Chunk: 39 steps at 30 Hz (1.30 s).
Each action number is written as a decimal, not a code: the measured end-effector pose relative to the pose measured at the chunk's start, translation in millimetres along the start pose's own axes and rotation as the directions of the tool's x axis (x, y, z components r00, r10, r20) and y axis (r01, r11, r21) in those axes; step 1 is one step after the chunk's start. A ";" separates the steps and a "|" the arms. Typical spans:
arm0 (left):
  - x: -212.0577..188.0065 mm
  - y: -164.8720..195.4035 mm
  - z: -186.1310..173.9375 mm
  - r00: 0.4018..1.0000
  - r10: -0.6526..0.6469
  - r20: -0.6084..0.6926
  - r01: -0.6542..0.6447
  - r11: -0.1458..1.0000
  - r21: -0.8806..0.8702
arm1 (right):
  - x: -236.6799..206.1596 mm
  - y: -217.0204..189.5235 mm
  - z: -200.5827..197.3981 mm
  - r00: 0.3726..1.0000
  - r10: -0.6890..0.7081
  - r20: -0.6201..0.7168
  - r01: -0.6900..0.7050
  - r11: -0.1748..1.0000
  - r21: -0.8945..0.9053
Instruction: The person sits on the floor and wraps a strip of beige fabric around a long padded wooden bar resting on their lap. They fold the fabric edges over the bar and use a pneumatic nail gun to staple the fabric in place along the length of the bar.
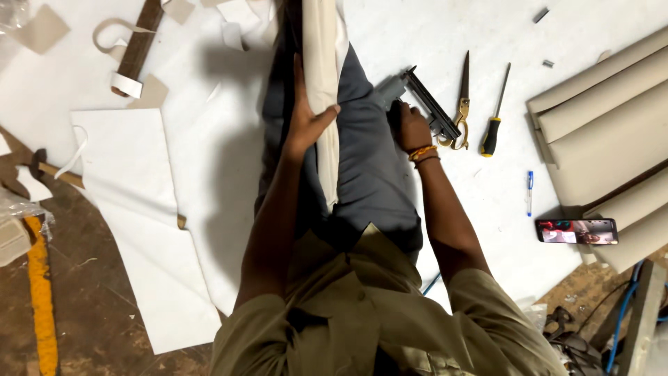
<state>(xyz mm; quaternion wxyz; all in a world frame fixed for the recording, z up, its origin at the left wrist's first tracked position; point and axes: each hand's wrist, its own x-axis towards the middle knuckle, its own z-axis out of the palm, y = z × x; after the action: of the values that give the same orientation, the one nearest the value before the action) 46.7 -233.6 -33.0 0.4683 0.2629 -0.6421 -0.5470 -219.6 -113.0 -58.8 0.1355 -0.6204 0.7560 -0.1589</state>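
Observation:
A long cream padded strip [324, 97] lies along my lap, over my grey trousers [369, 167]. My left hand [306, 118] presses flat on its left side, fingers stretched along it and thumb across it. My right hand [412, 127] rests on the white sheet beside my leg, gripping the handle of a dark staple gun [428, 104] whose long magazine points away up to the left.
Scissors [462, 104] and a black-and-yellow screwdriver [494, 118] lie right of the gun, then a blue pen [529, 191] and a phone [576, 231]. Cream cushion panels [605, 132] stack at right. A hammer [52, 170], fabric scraps and a wood strip [139, 45] lie at left.

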 end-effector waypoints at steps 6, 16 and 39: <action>92.2 32.1 3.9 0.994 0.038 0.100 -0.040 0.999 0.020 | 64.3 -54.1 -82.5 0.971 0.041 -0.236 0.124 0.755 0.644; 29.1 94.9 18.4 0.915 -0.290 0.280 0.341 0.928 -0.152 | 75.1 -143.6 -96.7 0.931 0.318 0.178 -0.201 0.041 0.979; -33.6 35.2 14.4 0.921 -0.172 0.349 0.130 0.982 0.140 | 44.0 -140.9 5.4 0.740 0.658 -0.140 -0.356 0.559 0.749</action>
<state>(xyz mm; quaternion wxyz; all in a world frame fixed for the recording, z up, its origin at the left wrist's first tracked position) 54.3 -189.2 -9.6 0.2837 0.2337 -0.7250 -0.5825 -99.9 -181.9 -6.5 0.2333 -0.2270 0.8020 -0.5008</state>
